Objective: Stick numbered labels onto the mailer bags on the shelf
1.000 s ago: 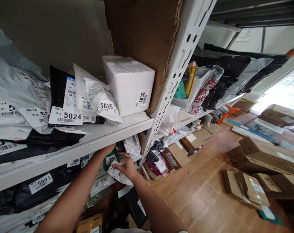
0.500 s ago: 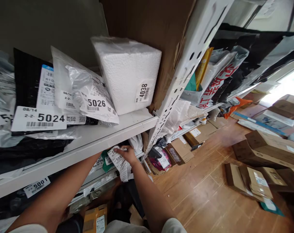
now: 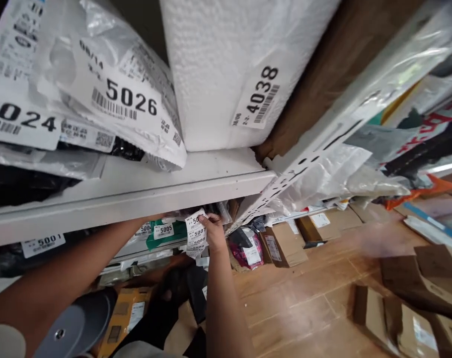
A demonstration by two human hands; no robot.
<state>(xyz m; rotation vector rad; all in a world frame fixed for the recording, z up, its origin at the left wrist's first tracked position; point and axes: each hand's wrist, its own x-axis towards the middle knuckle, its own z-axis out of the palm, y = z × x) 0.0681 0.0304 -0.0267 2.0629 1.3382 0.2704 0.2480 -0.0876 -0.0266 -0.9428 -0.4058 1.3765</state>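
Under the white shelf board [image 3: 218,191], my right hand [image 3: 213,231] pinches a strip of number labels [image 3: 196,236], printed 5007, 5008 and more. The strip hangs down from its fingers. My left forearm [image 3: 95,261] reaches in below the same board. Its hand is mostly hidden by the board's edge, near a green parcel [image 3: 151,241] that carries a 5005 label [image 3: 163,230]. What the left fingers do cannot be made out. Left of the green parcel lies a dark parcel with a 5001 label [image 3: 43,244].
Above stand a white foam box [image 3: 214,74] labelled 4038 and a plastic mailer [image 3: 136,119] labelled 5026. A perforated white post [image 3: 304,159] rises at the right. Cartons [image 3: 285,243] and a pink-black parcel [image 3: 244,248] sit beyond it. More boxes [image 3: 408,318] lie on the wooden floor [image 3: 293,303].
The view has moved closer to the shelf. The label strip is turned more toward me in my right hand. My left hand has gone further under the board, away from the strip.
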